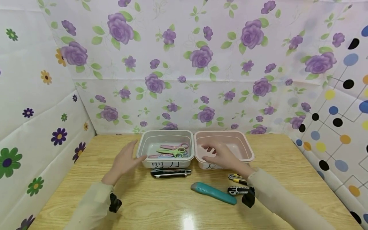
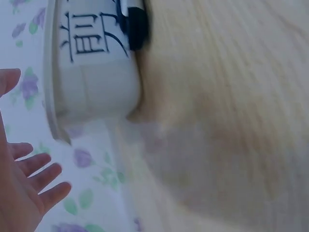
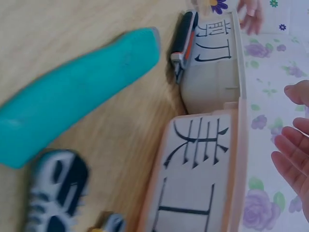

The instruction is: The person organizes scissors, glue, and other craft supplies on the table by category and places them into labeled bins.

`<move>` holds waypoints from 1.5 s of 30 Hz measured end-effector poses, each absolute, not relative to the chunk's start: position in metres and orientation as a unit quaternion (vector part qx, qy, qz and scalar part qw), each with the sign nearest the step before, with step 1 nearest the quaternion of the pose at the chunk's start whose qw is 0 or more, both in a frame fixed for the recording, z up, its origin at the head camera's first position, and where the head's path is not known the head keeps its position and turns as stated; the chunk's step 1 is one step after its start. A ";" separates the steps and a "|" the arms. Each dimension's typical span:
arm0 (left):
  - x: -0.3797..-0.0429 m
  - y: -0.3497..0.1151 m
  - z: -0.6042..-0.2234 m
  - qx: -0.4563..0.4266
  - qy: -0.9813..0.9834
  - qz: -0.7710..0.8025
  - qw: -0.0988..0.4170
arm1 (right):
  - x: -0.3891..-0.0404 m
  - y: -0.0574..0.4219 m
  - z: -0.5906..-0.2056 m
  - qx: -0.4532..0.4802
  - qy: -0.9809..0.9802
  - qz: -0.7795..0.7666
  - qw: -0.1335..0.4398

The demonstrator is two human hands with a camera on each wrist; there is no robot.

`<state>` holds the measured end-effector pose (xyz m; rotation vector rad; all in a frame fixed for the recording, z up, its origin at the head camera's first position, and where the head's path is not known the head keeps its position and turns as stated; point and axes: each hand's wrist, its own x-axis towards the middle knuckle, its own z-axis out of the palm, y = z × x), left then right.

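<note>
My left hand (image 1: 123, 162) is beside the left end of a grey plastic bin (image 1: 141, 150), fingers extended and thumb toward the rim. It holds nothing; whether it touches the rim I cannot tell. Inside the bin lie several scissors, among them a green-handled pair (image 1: 171, 150) and a pink-handled pair (image 1: 173, 146). Over the pink bin (image 1: 249, 150) hovers my right hand (image 1: 223, 156), its fingers loosely bent with nothing between them. In the right wrist view, the right hand's fingers (image 3: 295, 150) are relaxed. No items show inside the visible part of the pink bin.
A black utility knife (image 1: 171, 173) lies before the grey bin. Nearer the right arm are a teal cutter (image 1: 214, 193), a yellow-and-black utility knife (image 1: 237, 179) and a grey-and-black one (image 1: 238, 190). Patterned cloth walls (image 1: 184, 102) stand behind and beside the wooden table (image 1: 149, 204).
</note>
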<state>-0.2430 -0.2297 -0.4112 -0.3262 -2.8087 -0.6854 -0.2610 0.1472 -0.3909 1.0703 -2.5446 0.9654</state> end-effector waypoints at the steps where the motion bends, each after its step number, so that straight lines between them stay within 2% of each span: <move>1: -0.245 -0.227 -0.409 -0.123 -0.956 -0.233 0.128 | -0.258 0.150 -0.392 0.361 -0.867 0.329 0.102; 5: -0.249 -0.209 -0.402 -0.166 -0.941 -0.244 0.164 | -0.248 0.163 -0.400 0.354 -0.868 0.339 0.084; 18: -0.239 -0.125 -0.398 -0.216 -0.929 -0.284 0.102 | -0.223 0.193 -0.425 0.368 -0.852 0.360 0.088; 26: -0.240 -0.082 -0.408 -0.268 -0.925 -0.242 0.118 | -0.204 0.203 -0.443 0.318 -0.867 0.382 0.043; 33: -0.244 -0.062 -0.415 -0.270 -0.929 -0.207 0.148 | -0.185 0.209 -0.458 0.286 -0.870 0.403 0.000; 45: -0.247 -0.048 -0.417 -0.243 -0.941 -0.193 0.133 | -0.164 0.214 -0.472 0.254 -0.878 0.405 -0.015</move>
